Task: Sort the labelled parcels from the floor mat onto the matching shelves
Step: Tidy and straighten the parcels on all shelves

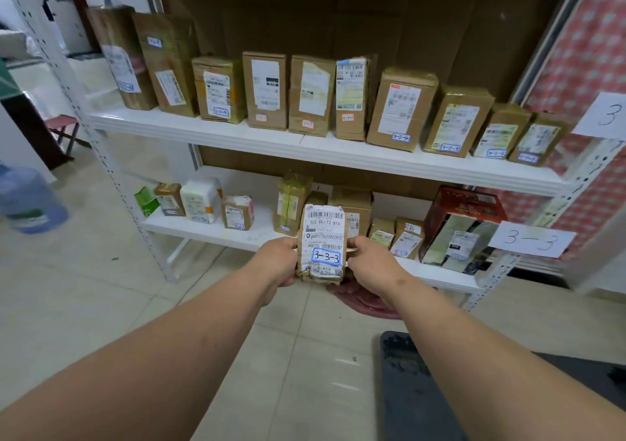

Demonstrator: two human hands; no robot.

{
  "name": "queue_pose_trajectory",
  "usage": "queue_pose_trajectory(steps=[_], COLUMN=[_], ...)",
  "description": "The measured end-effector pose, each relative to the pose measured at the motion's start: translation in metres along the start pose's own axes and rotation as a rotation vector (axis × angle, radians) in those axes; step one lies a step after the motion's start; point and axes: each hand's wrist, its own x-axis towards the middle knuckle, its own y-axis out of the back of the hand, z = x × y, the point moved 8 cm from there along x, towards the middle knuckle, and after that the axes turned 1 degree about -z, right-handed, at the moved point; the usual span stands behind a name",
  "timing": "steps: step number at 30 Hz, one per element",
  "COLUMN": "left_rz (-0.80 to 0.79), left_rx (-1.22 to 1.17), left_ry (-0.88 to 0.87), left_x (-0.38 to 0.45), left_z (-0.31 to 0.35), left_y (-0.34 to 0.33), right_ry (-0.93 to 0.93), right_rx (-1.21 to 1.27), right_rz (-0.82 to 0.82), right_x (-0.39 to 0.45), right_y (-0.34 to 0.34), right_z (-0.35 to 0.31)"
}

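Both hands pinch the parcel point(323, 245) by its side edges: left hand point(276, 264) on its left edge, right hand point(372, 264) on its right, label "3-3-3" facing the camera. It's held upright in the air, in front of the lower shelf point(216, 232). Looks small, light and stiff; the tape wrap is probably slick, so edge grip is right. Shelf tag point(531, 239) reads 3—3, so this shelf looks like the match. Floor mat point(416, 390) is at bottom right.

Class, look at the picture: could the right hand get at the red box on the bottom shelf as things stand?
Probably not yet: the right hand and left hand both grip the parcel. The red box stands unblocked at the shelf's front.
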Motion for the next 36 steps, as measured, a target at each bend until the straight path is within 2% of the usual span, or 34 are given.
queue_pose_trajectory(steps=[11, 21, 36], left_rz=[-0.124, -0.235, -0.327], left_rx=[0.12, 0.205, 0.285], left_ry=[0.008, 0.036, 0.095], left_x=[0.025, 0.031, 0.035], left_z=[-0.018, -0.016, -0.012], left_y=[-0.026, -0.115, -0.234], right_ry=[-0.055, -0.207, -0.275], right_rx=[-0.038, 0.034, -0.025], right_rz=[0.034, 0.06, 0.022], right_x=[0.008, 0.004, 0.013], right_y=[0.003, 0.053, 0.126], right_z=[0.033, 0.109, 0.209])
